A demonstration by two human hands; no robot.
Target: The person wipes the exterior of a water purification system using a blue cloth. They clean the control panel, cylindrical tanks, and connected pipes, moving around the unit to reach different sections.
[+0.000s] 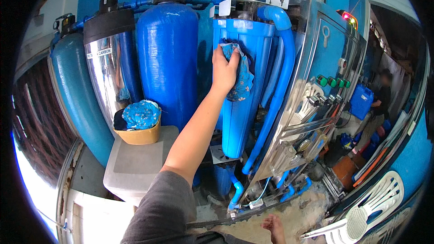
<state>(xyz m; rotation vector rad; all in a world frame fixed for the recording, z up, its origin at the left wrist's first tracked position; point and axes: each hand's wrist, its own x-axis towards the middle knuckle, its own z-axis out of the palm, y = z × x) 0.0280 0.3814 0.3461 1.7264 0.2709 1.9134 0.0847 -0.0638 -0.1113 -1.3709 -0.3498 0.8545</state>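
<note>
My left hand [224, 70] is closed on a blue flower-patterned cloth [241, 79]. It presses the cloth against the upper part of a tall blue filter housing [239, 122], and the cloth's loose end hangs down the front. Low in the view, my right hand [273, 227] hangs over the floor with nothing in it and its fingers loosely apart. Left of my arm, a tan basket [140, 137] holds another blue patterned cloth [141, 114] and some dark cloth. The basket stands on a grey lidded bin [140, 167].
A blue pressure tank [167, 58], a shiny steel tank [108, 72] and a teal tank [79, 86] line the left. A thick blue pipe [288, 72] runs beside a steel control cabinet [312, 86]. White plastic chairs [361, 217] stand lower right; a person [379, 108] is farther back.
</note>
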